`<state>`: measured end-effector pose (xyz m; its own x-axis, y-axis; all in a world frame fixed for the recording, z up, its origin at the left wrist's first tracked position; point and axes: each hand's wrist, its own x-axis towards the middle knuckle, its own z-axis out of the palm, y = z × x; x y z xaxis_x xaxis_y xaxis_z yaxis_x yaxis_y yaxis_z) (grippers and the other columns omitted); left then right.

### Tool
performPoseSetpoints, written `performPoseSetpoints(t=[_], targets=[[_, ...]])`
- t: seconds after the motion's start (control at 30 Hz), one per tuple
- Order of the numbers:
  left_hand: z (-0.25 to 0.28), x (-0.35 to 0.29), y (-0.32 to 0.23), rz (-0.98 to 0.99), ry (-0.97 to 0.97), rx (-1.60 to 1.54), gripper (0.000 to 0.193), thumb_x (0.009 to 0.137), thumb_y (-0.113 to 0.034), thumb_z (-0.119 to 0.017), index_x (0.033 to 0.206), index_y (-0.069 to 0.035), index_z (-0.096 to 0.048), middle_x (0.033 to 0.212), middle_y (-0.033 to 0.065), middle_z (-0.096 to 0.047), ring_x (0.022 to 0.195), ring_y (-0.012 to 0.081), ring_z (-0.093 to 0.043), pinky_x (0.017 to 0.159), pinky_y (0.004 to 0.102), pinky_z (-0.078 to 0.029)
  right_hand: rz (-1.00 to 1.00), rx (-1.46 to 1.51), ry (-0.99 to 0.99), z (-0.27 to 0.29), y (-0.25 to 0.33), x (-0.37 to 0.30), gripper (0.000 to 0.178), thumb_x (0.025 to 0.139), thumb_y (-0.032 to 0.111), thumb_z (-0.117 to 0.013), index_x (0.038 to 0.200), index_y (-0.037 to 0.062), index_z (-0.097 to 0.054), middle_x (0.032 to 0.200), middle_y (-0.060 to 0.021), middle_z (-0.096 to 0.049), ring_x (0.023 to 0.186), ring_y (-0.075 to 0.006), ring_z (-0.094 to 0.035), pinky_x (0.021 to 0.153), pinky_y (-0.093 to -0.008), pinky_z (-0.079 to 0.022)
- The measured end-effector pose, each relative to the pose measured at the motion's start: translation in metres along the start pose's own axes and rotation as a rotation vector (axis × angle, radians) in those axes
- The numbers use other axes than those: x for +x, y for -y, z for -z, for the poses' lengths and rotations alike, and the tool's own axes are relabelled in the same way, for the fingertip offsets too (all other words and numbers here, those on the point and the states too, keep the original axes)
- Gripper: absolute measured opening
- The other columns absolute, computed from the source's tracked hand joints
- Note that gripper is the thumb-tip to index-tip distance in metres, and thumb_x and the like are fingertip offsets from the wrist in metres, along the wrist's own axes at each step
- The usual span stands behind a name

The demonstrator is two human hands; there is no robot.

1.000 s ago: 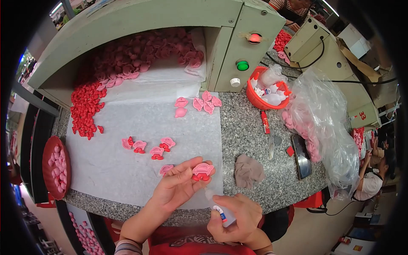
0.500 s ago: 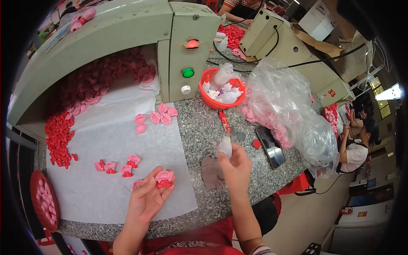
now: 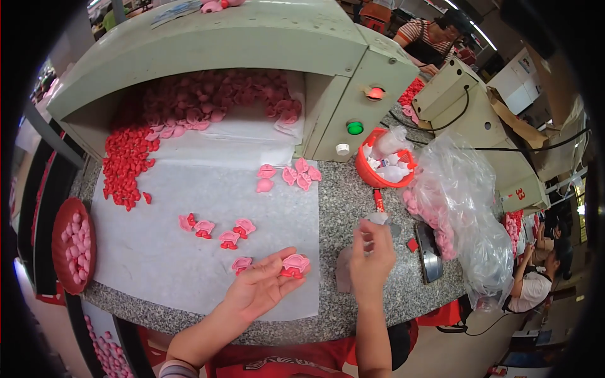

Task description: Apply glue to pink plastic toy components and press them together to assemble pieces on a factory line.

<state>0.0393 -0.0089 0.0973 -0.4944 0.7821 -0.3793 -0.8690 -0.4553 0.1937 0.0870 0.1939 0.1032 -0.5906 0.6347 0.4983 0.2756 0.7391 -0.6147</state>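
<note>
My left hand [image 3: 261,286], palm up, holds a small moulded figure piece [image 3: 295,266] at its fingertips, a pink scalloped shell on a red two-lobed base. In my right hand [image 3: 372,261], closed, is a white squeeze bottle [image 3: 377,218], mostly hidden by the fingers; its nozzle does not show. A similar pink and red piece [image 3: 241,264] lies beside my left fingers. Several more joined pieces [image 3: 229,238] sit farther off on the white sheet [image 3: 157,271]. Loose pink shells [image 3: 302,174] rest near the sheet's far right corner.
A pale green machine [image 3: 208,44] arches over heaped pink parts [image 3: 214,94]. Small red parts [image 3: 126,167] lie in a pile at left, near a red basket [image 3: 58,252]. At right are an orange-red basket of bottles [image 3: 372,175], a phone [image 3: 430,252] and a plastic bag [image 3: 469,189].
My view has turned, so the bench sits farther right in the picture. The bottle stood upright in my right hand; now that hand is turned and covers most of it. My left hand still holds its piece.
</note>
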Motion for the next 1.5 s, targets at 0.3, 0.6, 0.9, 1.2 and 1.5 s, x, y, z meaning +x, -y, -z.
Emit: performPoseSetpoints(t=[0.3,0.6,0.9,1.2,1.5], targets=[[-0.006,-0.005,0.003,0.052,0.128,0.0,0.039,0.086,-0.014,-0.053,0.121,0.0,-0.045,0.121,0.0185,-0.049,0.114,0.0319,-0.048,0.098,0.0412,-0.039,0.455,-0.098,0.2,-0.12,0.022,0.046,0.021,0.073,0.007,-0.064,0.094,0.0048,-0.06,0.085,-0.0133,-0.059,0.075,-0.0284,-0.061,0.06,-0.0372,-0.048],[-0.003,-0.006,-0.023,-0.127,0.059,-0.122,0.037,0.086,-0.014,-0.053,0.121,-0.002,-0.045,0.118,0.0162,-0.051,0.112,0.0316,-0.049,0.094,0.0397,-0.043,-0.201,0.407,0.785,-0.03,0.017,-0.02,0.022,0.075,0.01,-0.067,0.096,0.0045,-0.063,0.081,-0.0083,-0.058,0.058,-0.0161,-0.057,0.054,-0.026,-0.045],[-0.001,0.0,-0.017,-0.127,0.015,-0.061,0.044,0.088,-0.017,-0.052,0.126,0.0,-0.038,0.118,0.0157,-0.051,0.112,0.0297,-0.049,0.094,0.038,-0.043,0.229,0.09,0.499,-0.032,0.011,-0.037,0.023,0.072,0.009,-0.069,0.093,0.0019,-0.063,0.088,-0.0098,-0.056,0.058,-0.0186,-0.058,0.052,-0.0286,-0.046],[-0.009,-0.006,-0.002,-0.161,0.05,0.163,0.038,0.089,-0.013,-0.049,0.123,0.003,-0.044,0.118,0.0135,-0.053,0.109,0.0217,-0.052,0.094,0.0353,-0.043,0.23,0.34,0.393,0.027,0.067,-0.035,0.029,0.068,-0.003,-0.068,0.097,0.0009,-0.063,0.089,-0.0087,-0.056,0.066,-0.0135,-0.054,0.054,-0.0221,-0.046],[-0.015,-0.012,0.002,-0.234,0.048,0.294,0.033,0.09,-0.011,-0.048,0.12,0.003,-0.048,0.119,0.0148,-0.052,0.112,0.0222,-0.05,0.095,0.0363,-0.041,0.326,0.283,0.321,0.023,0.066,-0.051,0.03,0.068,-0.005,-0.068,0.097,0.0004,-0.062,0.093,-0.0118,-0.058,0.077,-0.0193,-0.059,0.057,-0.0235,-0.05]])
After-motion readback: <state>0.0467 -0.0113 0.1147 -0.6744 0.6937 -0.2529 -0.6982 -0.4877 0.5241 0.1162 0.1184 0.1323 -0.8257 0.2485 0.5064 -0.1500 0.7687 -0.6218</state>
